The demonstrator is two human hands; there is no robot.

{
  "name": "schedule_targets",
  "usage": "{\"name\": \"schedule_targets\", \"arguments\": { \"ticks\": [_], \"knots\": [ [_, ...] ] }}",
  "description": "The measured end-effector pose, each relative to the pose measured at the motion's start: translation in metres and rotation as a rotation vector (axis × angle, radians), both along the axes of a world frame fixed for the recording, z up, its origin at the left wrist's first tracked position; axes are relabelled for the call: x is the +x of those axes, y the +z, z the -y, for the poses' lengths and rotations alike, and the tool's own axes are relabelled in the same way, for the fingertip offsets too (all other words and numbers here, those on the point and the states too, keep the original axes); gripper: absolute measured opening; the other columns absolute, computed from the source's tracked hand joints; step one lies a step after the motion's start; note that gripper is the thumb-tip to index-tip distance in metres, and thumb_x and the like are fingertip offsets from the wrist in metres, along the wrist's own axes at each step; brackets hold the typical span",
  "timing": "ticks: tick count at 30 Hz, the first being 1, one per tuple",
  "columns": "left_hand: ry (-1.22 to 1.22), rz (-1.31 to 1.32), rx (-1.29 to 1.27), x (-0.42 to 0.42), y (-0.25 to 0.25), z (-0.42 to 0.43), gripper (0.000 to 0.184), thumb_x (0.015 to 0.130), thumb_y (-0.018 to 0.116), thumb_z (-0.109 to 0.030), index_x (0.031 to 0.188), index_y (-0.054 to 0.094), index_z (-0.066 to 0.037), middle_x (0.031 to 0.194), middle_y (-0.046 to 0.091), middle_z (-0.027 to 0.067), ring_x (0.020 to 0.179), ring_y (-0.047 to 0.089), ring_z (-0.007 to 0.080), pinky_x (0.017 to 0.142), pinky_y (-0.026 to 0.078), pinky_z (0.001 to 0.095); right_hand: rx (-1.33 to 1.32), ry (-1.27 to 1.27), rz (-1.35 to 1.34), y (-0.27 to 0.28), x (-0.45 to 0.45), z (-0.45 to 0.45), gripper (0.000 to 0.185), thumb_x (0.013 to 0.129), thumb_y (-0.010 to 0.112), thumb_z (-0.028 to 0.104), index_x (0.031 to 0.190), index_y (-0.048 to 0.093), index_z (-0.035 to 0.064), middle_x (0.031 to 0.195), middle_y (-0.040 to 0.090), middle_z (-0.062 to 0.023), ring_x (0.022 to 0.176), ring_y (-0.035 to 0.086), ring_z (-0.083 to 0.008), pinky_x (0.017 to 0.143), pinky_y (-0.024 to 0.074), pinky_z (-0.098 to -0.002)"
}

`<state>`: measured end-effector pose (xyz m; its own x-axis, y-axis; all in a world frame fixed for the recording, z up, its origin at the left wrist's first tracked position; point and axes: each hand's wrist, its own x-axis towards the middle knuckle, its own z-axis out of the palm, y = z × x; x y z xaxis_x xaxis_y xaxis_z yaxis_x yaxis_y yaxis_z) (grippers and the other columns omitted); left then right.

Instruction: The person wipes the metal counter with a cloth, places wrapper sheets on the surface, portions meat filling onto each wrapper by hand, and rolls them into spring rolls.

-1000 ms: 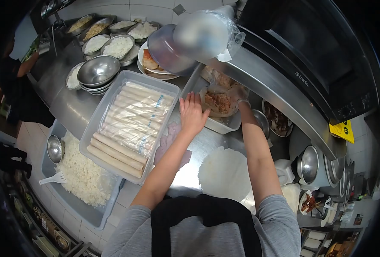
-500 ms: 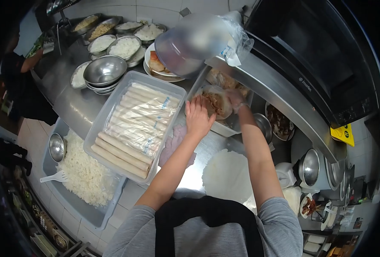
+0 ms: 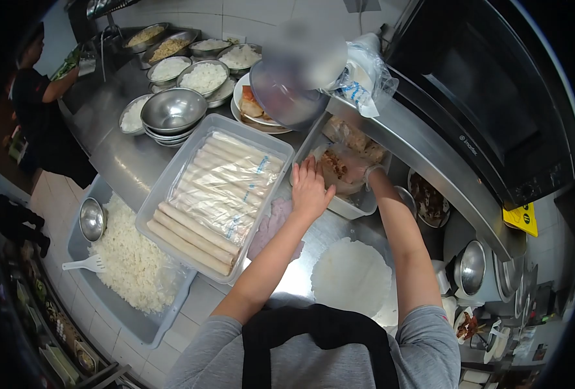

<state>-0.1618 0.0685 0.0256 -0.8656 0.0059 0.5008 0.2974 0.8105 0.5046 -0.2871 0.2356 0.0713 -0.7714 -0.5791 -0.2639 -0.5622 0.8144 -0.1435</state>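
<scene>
My left hand (image 3: 312,189) rests with its fingers stretched out over the near-left rim of a plastic tub (image 3: 352,211). Inside the tub lies a clear plastic bag with brown shredded filling (image 3: 333,165). My right hand (image 3: 359,167), in a clear thin glove, reaches into the tub beside that filling; its fingers are largely hidden by plastic. Below the tub, a round white wrapper sheet (image 3: 351,275) lies flat on the steel counter. A crumpled purple cloth (image 3: 276,228) sits under my left forearm.
To the left, a plastic box (image 3: 161,241) holds long pale rolls under plastic film. A grey tray (image 3: 146,332) of rice stands lower left. Metal bowls (image 3: 173,109) are stacked behind. A microwave (image 3: 488,97) on a steel shelf overhangs the right. Another person (image 3: 47,107) stands far left.
The view has shifted, so most things sit slightly right and lower. My right hand has moved within the tub, shifting the bag, and more filling is hidden. My left hand stays at the rim.
</scene>
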Motion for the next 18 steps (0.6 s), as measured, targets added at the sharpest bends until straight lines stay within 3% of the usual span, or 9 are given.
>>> {"name": "schedule_targets", "arguments": {
  "ticks": [1,4,7,11,13,14,16,18],
  "knots": [
    [-0.006,-0.002,0.007,0.001,0.0,0.0,0.071,0.079,0.062,-0.038,0.13,0.047,0.009,0.142,0.039,0.025,0.132,0.033,0.0365,0.113,0.016,0.053,-0.013,-0.062,-0.036,-0.002,0.002,0.001,0.085,0.059,0.078,0.023,0.136,0.045,0.0062,0.128,0.055,-0.0189,0.123,0.051,-0.0316,0.103,0.0416,-0.037],
    [-0.004,0.009,-0.001,0.001,0.0,0.0,0.071,0.079,0.062,-0.038,0.13,0.048,0.009,0.141,0.04,0.0247,0.132,0.033,0.0363,0.113,0.016,0.053,0.167,-0.115,0.042,0.004,0.01,0.014,0.094,0.061,0.077,0.016,0.143,0.033,0.0077,0.134,0.05,-0.0188,0.128,0.047,-0.0309,0.107,0.0387,-0.0366],
    [0.002,0.016,-0.004,0.002,0.001,-0.001,0.071,0.079,0.064,-0.037,0.129,0.048,0.01,0.14,0.04,0.0245,0.135,0.03,0.034,0.115,0.014,0.0488,0.135,-0.21,0.046,0.016,0.025,0.021,0.085,0.067,0.072,0.015,0.143,0.034,0.0079,0.133,0.051,-0.0206,0.124,0.05,-0.032,0.104,0.0412,-0.0374],
    [0.003,0.02,-0.001,0.001,0.003,-0.001,0.07,0.078,0.064,-0.037,0.128,0.049,0.01,0.14,0.041,0.0242,0.134,0.031,0.0345,0.115,0.014,0.0491,0.253,-0.038,-0.229,-0.062,-0.015,-0.016,0.072,0.072,0.07,0.019,0.138,0.043,0.0094,0.132,0.053,-0.0182,0.119,0.054,-0.0304,0.1,0.0438,-0.0381],
    [0.001,0.011,0.01,0.001,0.002,-0.001,0.07,0.078,0.064,-0.037,0.128,0.049,0.01,0.14,0.041,0.0241,0.134,0.031,0.035,0.115,0.014,0.0497,-0.758,-0.033,0.261,-0.084,-0.028,-0.042,0.058,0.073,0.069,0.025,0.128,0.054,0.0105,0.128,0.057,-0.0155,0.114,0.057,-0.0298,0.096,0.0456,-0.0379],
    [-0.002,0.013,0.01,0.001,0.001,-0.001,0.07,0.078,0.064,-0.037,0.128,0.049,0.01,0.14,0.041,0.0241,0.134,0.031,0.035,0.115,0.014,0.0497,-0.759,-0.037,0.262,-0.078,-0.025,-0.045,0.058,0.073,0.069,0.025,0.128,0.054,0.0105,0.128,0.057,-0.0155,0.114,0.057,-0.0298,0.096,0.0456,-0.0379],
    [0.002,-0.011,0.002,0.0,-0.001,-0.001,0.067,0.079,0.061,-0.037,0.128,0.051,0.008,0.141,0.041,0.0236,0.132,0.034,0.0363,0.112,0.018,0.0536,-0.144,-0.183,0.038,-0.002,0.016,-0.015,0.059,0.07,0.071,0.025,0.124,0.054,0.0071,0.114,0.064,-0.0173,0.107,0.061,-0.0313,0.091,0.048,-0.0394],
    [0.002,-0.012,-0.008,0.0,-0.001,0.0,0.067,0.079,0.061,-0.038,0.128,0.052,0.007,0.14,0.041,0.0235,0.132,0.034,0.0363,0.112,0.018,0.0537,-0.114,-0.129,0.05,0.007,0.016,-0.017,0.053,0.071,0.07,0.024,0.12,0.057,0.0088,0.115,0.063,-0.0172,0.108,0.06,-0.0308,0.093,0.0474,-0.039]
  ]
}}
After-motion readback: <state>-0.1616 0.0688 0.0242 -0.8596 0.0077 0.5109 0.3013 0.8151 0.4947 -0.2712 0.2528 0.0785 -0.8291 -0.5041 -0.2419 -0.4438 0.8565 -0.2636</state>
